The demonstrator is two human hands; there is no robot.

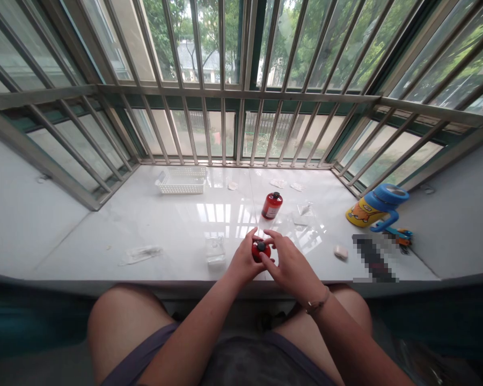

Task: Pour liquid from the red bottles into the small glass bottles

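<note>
A small red bottle [256,256] with a black cap [261,246] is held upright near the front edge of the white ledge. My left hand [243,258] wraps round its left side. On the other side, my right hand [285,261] curls its fingers and thumb about the bottle's top, close to the cap; its exact contact is partly hidden. Just beyond my hands stands a second red bottle [271,206] with a black top and a pale label. To the left of my hands sits a clear plastic box [215,250].
A white perforated basket [182,181] lies at the back left. Clear wrapping [141,254] is at the left. On the right are a yellow and blue jug [376,206], a small pale object [340,252] and a blurred dark item [374,258]. Metal bars [237,95] close off the window.
</note>
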